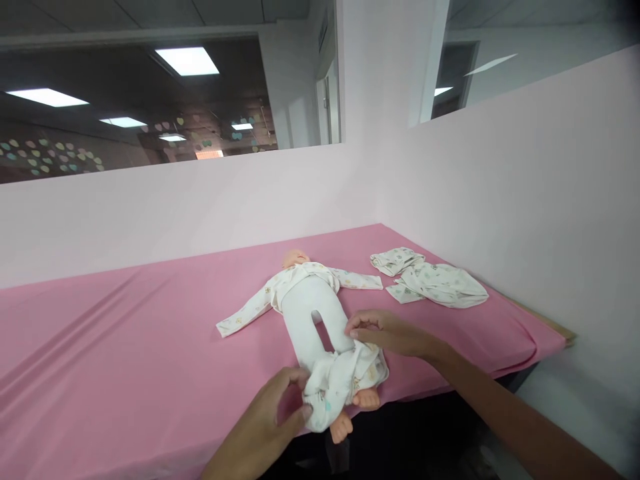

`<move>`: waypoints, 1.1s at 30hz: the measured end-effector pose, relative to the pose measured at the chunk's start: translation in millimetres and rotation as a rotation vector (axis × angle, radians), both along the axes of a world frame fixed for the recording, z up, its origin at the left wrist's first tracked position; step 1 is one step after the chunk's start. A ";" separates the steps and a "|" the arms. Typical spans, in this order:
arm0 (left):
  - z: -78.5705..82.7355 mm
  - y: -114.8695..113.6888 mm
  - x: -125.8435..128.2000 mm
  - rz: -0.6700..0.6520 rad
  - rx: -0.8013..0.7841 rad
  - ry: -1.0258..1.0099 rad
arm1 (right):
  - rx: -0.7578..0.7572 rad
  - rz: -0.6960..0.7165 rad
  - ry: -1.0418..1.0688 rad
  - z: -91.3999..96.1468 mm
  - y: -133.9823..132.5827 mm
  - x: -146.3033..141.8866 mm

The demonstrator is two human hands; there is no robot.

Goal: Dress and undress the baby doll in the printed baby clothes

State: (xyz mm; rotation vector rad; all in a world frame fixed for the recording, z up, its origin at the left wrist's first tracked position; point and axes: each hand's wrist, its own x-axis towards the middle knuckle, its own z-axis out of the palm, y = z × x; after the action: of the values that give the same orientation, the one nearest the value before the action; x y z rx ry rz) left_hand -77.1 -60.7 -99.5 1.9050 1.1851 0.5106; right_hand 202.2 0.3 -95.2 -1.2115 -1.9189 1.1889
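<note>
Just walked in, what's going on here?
A person is handling a bunched garment around the lower legs of a doll, which lies on its back on a pink-covered table. The left hand holds the garment's left side; the right hand is at its upper right edge. The doll's feet stick out below it. The doll wears a printed top. More printed clothing lies to the right.
</note>
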 end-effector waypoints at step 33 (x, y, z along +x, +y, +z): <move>5.8 39.4 19.3 0.264 -0.081 -0.524 | -0.227 0.133 0.274 -31.2 32.8 10.8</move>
State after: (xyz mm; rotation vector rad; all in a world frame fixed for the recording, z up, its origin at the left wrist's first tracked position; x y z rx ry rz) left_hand -57.8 -21.2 -93.8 1.4253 1.0829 1.0164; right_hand 213.0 33.1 -126.4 -0.9808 -1.7163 1.5896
